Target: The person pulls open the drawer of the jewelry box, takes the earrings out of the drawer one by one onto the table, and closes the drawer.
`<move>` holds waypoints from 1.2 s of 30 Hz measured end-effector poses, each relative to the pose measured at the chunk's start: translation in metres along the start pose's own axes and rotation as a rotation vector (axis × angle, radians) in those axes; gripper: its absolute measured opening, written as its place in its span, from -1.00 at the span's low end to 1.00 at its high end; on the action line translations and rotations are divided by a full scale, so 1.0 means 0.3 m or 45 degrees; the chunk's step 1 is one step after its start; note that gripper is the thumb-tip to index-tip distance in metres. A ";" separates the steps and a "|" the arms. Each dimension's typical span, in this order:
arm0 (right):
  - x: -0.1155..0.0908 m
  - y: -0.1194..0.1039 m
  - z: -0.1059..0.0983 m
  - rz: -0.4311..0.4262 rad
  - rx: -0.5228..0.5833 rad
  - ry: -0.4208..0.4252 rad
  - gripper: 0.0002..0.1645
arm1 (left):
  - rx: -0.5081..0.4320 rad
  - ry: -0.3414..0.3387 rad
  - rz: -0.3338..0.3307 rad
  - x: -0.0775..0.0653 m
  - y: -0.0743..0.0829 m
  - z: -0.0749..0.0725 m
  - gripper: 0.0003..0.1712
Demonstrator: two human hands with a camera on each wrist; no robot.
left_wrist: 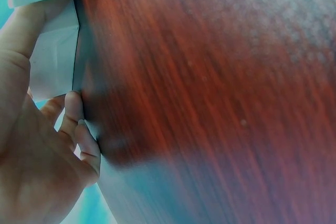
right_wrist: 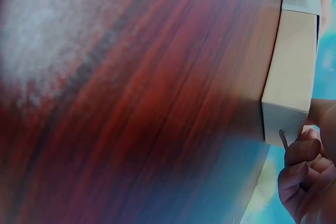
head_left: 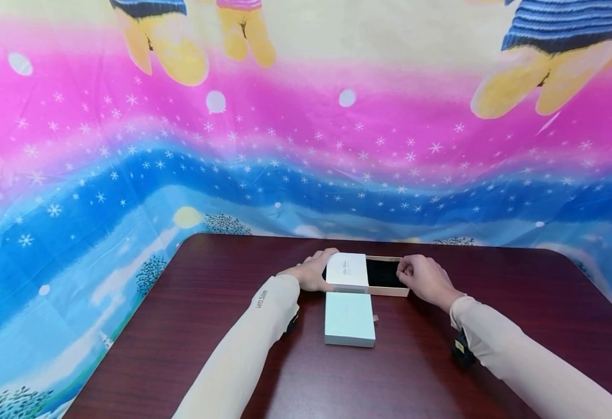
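A white sliding box with a printed top has its sleeve point(head_left: 347, 269) on the left and its drawer point(head_left: 388, 291) pulled well out to the right. Black material point(head_left: 381, 273) lies inside the drawer. My left hand point(head_left: 313, 272) grips the sleeve's left end, thumb along the near side; in the left wrist view several fingertips curl at the end's lower edge. At the drawer's right end, my right hand point(head_left: 425, 278) pinches with thumb and curled fingers. A small ribbon tab point(right_wrist: 283, 139) sticks out of that end face, right at the fingers in the right wrist view.
A pale mint box point(head_left: 349, 319) with a small tab on its right side lies just in front of the sleeve. Both boxes rest on a dark red-brown wooden table point(head_left: 222, 302). Behind it hangs a colourful snow-scene cloth point(head_left: 295, 145).
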State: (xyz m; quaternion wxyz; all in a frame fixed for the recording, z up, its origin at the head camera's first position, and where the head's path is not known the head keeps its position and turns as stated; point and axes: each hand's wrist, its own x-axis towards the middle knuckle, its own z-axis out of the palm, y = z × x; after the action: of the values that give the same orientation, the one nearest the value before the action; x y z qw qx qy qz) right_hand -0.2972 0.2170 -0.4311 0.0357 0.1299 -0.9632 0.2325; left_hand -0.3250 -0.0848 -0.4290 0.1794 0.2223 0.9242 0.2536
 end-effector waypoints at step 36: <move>-0.006 -0.002 -0.007 -0.012 0.034 0.023 -0.89 | 0.014 -0.009 -0.005 0.019 -0.013 0.007 0.11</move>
State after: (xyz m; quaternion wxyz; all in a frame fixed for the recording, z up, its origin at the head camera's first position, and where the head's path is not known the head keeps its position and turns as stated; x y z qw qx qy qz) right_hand -0.2953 0.2178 -0.4292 0.0437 0.1327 -0.9590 0.2464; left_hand -0.3301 -0.0840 -0.4341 0.1820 0.2226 0.9253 0.2472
